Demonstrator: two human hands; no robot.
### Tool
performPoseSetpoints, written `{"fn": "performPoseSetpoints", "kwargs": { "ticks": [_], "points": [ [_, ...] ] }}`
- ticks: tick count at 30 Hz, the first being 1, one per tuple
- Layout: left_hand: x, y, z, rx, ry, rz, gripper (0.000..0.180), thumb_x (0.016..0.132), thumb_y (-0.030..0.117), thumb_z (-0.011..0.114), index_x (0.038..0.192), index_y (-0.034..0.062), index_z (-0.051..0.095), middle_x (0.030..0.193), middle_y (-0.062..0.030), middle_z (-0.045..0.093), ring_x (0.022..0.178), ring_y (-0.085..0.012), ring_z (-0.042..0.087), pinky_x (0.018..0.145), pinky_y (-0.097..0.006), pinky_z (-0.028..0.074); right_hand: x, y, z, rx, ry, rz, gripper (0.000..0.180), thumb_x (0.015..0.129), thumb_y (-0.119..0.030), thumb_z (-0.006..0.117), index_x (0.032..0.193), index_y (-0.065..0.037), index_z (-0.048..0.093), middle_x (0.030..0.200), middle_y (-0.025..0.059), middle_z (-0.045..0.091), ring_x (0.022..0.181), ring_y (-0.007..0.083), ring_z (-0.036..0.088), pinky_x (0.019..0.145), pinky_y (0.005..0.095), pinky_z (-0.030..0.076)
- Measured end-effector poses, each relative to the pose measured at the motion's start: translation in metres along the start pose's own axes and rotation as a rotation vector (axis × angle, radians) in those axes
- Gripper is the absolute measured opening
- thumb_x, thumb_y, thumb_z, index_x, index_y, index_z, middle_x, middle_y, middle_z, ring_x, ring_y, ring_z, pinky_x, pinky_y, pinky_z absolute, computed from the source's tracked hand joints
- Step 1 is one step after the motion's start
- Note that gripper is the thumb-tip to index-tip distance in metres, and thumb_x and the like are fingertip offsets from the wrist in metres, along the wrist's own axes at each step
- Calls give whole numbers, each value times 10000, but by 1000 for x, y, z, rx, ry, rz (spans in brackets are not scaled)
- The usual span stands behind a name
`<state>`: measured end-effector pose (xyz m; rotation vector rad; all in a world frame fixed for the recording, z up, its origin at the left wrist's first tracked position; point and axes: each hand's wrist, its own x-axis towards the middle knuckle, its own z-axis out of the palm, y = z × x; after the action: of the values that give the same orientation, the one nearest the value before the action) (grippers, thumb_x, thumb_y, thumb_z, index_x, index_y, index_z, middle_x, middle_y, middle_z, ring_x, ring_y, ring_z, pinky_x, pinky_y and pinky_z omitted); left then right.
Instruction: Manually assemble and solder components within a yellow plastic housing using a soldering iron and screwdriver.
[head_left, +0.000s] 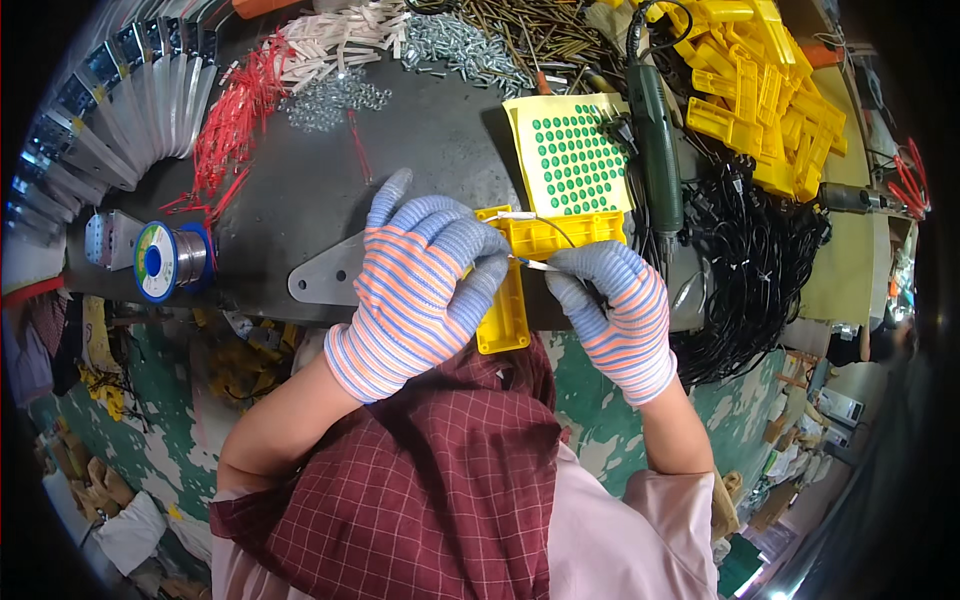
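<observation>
Keeping tension light seems wise; over the yellow housing [503, 325], thin wire [519, 260] is pinched by left hand [420, 262], white sleeve [540, 266] by right hand [627, 310], fingertips nearly closed.

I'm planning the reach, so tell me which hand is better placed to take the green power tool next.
Right, probably: the right hand is just below the power tool in view; the left hand is farther off, leftward. The right seems to pinch a thin white wire, though.
</observation>
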<state>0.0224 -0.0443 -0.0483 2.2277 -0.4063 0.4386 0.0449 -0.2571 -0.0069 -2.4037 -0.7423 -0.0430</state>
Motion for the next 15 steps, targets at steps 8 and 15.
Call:
{"fn": "performPoseSetpoints", "kwargs": {
  "ticks": [8,15],
  "points": [
    [-3,-3,5,38,10,29,192,747,178,731,922,123,673,892,-42,648,950,-256,613,1087,-555,325,0,-11,5,36,-25,118,180,819,-118,714,984,-67,666,836,138,682,731,331,671,653,394,542],
    [-8,-8,2,58,-47,53,369,711,69,754,1062,111,647,929,-33,654,980,-252,628,1116,-559,311,5,-7,-1,86,-93,103,126,819,-157,733,915,-87,691,798,123,696,707,307,681,637,377,540]
  ]
}}
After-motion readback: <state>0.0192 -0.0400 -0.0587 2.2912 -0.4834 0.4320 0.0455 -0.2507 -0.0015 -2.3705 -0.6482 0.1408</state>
